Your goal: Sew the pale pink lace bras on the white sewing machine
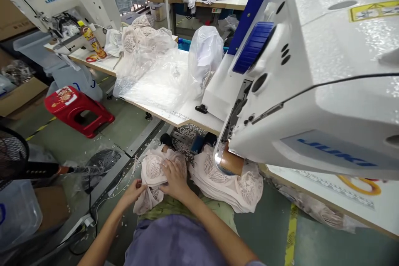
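Note:
A small stack of pale pink lace pieces (pixel 153 171) lies on my lap, low in the head view. My left hand (pixel 133 193) grips its lower left edge with the fingers curled around the fabric. My right hand (pixel 174 176) rests flat on top of the stack, pressing it down. A larger pile of the same pink lace pieces (pixel 232 183) lies just to the right, beside my knee and under the head of a white sewing machine (pixel 311 83).
The wooden worktable (pixel 187 114) carries clear plastic bags (pixel 156 66) of lace. A second sewing machine (pixel 62 4) stands far left with a red stool (pixel 77 110) beneath. A black fan (pixel 12 158) and plastic bin (pixel 18 212) sit at my left.

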A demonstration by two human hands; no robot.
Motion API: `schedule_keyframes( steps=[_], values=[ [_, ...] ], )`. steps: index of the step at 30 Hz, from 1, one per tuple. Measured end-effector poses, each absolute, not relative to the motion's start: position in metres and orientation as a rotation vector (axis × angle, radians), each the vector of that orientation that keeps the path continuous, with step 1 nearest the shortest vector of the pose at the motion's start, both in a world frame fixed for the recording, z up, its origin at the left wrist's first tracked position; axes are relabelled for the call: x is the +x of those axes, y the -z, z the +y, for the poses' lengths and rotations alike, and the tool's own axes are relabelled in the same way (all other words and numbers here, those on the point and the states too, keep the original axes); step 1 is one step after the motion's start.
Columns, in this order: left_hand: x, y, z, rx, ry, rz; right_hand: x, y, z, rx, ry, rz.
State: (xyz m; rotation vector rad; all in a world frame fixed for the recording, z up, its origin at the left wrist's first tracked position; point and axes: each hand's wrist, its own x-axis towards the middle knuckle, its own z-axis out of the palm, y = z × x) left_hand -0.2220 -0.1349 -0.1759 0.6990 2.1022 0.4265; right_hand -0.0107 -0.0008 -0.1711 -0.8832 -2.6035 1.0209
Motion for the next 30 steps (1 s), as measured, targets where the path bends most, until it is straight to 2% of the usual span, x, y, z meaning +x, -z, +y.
schedule_keyframes(
  steps=[4,10,13,16,17,19,21,22,25,30],
  values=[
    [-0.206,0.175,-0.138,0.772,-0.35,2.169,-0.039,0.196,0.004,-0.895,-1.072,-2.644],
    [-0.198,0.175,-0.141,0.759,-0.282,2.278,-0.052,0.2,0.004,-1.06,-1.059,-2.623],
    [-0.237,0.144,-0.164,0.734,-0.341,2.324,-0.052,0.202,0.007,-1.135,-1.065,-2.601],
    [-0.28,0.089,-0.188,0.668,-0.475,2.447,-0.052,0.206,0.006,-1.16,-1.101,-2.577],
    [-0.289,0.068,-0.191,0.612,-0.655,2.523,-0.052,0.206,0.005,-1.15,-1.123,-2.571],
    [-0.295,0.028,-0.189,0.445,-1.295,2.559,-0.05,0.205,0.003,-1.113,-1.176,-2.556],
    [-0.288,-0.003,-0.176,0.341,-1.903,2.324,-0.047,0.204,0.004,-1.056,-1.246,-2.528],
    [-0.282,-0.012,-0.168,0.327,-2.062,2.155,-0.045,0.204,0.007,-1.014,-1.292,-2.512],
    [-0.259,-0.011,-0.142,0.187,-1.941,1.725,-0.036,0.202,0.024,-0.852,-1.452,-2.442],
    [-0.192,0.042,-0.109,0.199,-1.468,1.386,-0.003,0.178,0.047,-0.841,-1.533,-2.155]
  ],
)
